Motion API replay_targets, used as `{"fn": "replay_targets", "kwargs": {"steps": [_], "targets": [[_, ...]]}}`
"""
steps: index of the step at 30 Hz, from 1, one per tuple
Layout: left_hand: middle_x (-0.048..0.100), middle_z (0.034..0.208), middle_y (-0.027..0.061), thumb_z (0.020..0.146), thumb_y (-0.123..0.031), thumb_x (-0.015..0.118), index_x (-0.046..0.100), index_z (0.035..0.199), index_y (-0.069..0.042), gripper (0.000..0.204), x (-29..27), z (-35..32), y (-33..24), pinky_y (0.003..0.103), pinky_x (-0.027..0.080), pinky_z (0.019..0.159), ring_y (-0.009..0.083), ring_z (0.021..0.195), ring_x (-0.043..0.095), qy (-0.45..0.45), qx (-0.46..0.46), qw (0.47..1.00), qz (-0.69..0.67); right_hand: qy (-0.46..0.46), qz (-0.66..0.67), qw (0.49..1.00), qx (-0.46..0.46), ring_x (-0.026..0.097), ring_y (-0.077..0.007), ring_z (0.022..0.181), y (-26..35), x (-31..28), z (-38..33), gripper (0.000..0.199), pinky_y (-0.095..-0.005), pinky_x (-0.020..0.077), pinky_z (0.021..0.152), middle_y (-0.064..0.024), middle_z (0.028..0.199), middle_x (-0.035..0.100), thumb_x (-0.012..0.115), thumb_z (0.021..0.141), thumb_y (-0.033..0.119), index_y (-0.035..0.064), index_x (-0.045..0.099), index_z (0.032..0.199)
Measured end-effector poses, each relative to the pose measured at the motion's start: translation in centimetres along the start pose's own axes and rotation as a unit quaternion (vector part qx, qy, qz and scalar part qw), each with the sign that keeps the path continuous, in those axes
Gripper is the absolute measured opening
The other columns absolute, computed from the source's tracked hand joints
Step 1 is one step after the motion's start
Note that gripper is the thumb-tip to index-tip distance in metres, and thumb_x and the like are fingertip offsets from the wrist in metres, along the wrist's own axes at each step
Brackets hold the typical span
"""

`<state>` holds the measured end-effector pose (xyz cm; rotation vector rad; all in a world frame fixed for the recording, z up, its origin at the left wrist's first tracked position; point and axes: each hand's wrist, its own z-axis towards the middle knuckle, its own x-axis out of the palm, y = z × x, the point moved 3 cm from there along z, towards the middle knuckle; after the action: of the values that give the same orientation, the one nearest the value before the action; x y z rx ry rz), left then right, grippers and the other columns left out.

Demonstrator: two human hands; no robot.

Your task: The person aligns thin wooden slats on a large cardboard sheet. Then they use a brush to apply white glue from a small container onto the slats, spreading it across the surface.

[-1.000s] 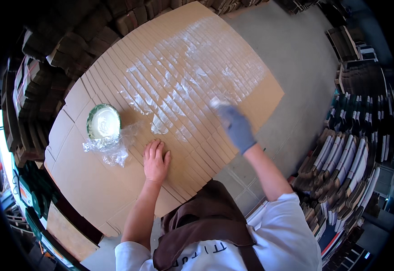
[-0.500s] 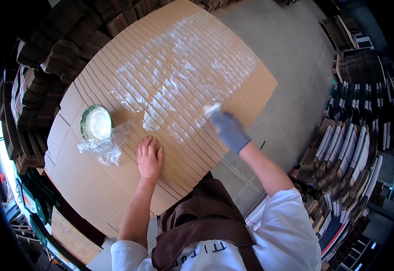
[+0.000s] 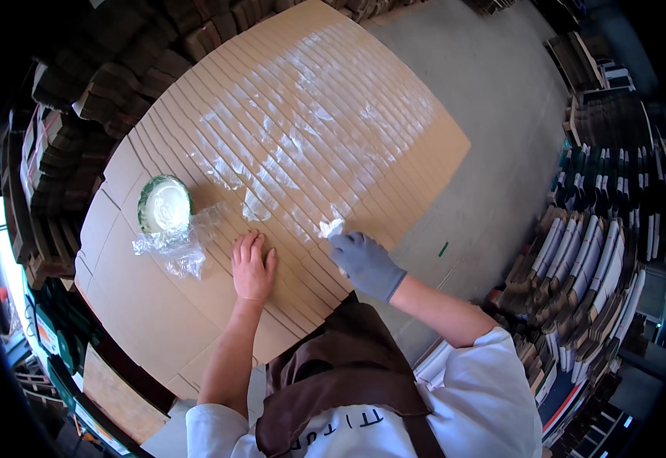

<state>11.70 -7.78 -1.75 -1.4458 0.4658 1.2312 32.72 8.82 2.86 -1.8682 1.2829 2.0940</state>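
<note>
A large sheet of brown cardboard strips [image 3: 172, 320] lies in front of me, its far and middle part streaked with white paste. My right hand [image 3: 367, 263], in a grey glove, is closed around a brush whose white, paste-covered head [image 3: 331, 227] meets the cardboard near its right front edge. Most of the brush's handle is hidden by the glove. Bare and flat, my left hand [image 3: 253, 267] rests on the cardboard with its fingers stretched out. To its left stands a round green-rimmed bowl [image 3: 166, 204] of white paste, beside crumpled clear plastic film [image 3: 180, 252].
Stacks of dark cardboard pieces [image 3: 119, 84] line the far left. At the right, racks hold rows of bundled boards [image 3: 577, 252]. Grey floor [image 3: 493, 114] runs between the work surface and those racks. A wooden panel [image 3: 123, 393] leans at the lower left.
My right hand has come nearer to me and a little left, bringing the brush closer to the cardboard's front edge. My left hand has stayed in place.
</note>
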Motion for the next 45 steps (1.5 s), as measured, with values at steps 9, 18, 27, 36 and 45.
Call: {"fn": "replay_targets", "kwargs": {"steps": [9, 18, 27, 36, 45], "targets": [[0.052, 0.131, 0.0097, 0.085, -0.019, 0.068, 0.056, 0.122, -0.006, 0.041, -0.1, -0.4, 0.2, 0.05, 0.034, 0.111, 0.0317, 0.127, 0.045, 0.014, -0.01, 1.0, -0.009, -0.022, 0.034, 0.999, -0.036, 0.064, -0.0372, 0.078, 4.8, 1.6, 1.7, 0.01, -0.0474, 0.0517, 0.066, -0.0194, 0.089, 0.065, 0.054, 0.089, 0.016, 0.0083, 0.06, 0.093], [0.053, 0.131, 0.0114, 0.084, -0.017, 0.068, 0.056, 0.122, -0.006, 0.041, 0.1, -0.3, 0.1, 0.047, 0.035, 0.11, 0.0334, 0.126, 0.046, 0.015, -0.017, 1.0, -0.005, -0.073, 0.088, 0.991, -0.065, 0.063, -0.0369, 0.093, 4.9, 3.9, 4.9, 0.012, -0.0454, 0.0509, 0.081, -0.0197, 0.097, 0.063, 0.056, 0.087, 0.011, 0.0077, 0.059, 0.098], [0.053, 0.13, 0.01, 0.084, -0.018, 0.068, 0.056, 0.122, -0.006, 0.041, 0.2, -0.6, 0.1, 0.049, 0.035, 0.111, 0.033, 0.126, 0.046, 0.011, -0.017, 1.0, 0.011, -0.124, -0.094, 0.986, 0.056, 0.068, -0.0308, 0.089, -8.3, -9.0, 6.4, 0.022, -0.0445, 0.0507, 0.074, -0.013, 0.098, 0.07, 0.05, 0.097, 0.023, 0.0125, 0.067, 0.106], [0.053, 0.129, 0.0116, 0.082, -0.015, 0.07, 0.056, 0.12, -0.006, 0.042, 0.4, -0.2, -0.1, 0.05, 0.036, 0.109, 0.034, 0.125, 0.047, 0.018, -0.006, 1.0, 0.015, -0.119, -0.077, 0.989, 0.049, 0.063, -0.0356, 0.098, -13.7, -8.1, 5.8, 0.025, -0.0456, 0.0524, 0.086, -0.0137, 0.109, 0.065, 0.058, 0.084, 0.01, 0.0106, 0.064, 0.108], [0.05, 0.136, 0.011, 0.083, -0.015, 0.068, 0.055, 0.126, -0.005, 0.046, -2.4, 0.5, -0.8, 0.049, 0.032, 0.112, 0.0318, 0.13, 0.044, 0.075, -0.01, 0.997, -0.01, -0.109, -0.065, 0.992, -0.006, 0.064, -0.0355, 0.096, -6.0, -6.1, 7.1, 0.035, -0.0445, 0.0533, 0.083, -0.0124, 0.118, 0.062, 0.062, 0.085, 0.012, 0.0098, 0.059, 0.12]]}}
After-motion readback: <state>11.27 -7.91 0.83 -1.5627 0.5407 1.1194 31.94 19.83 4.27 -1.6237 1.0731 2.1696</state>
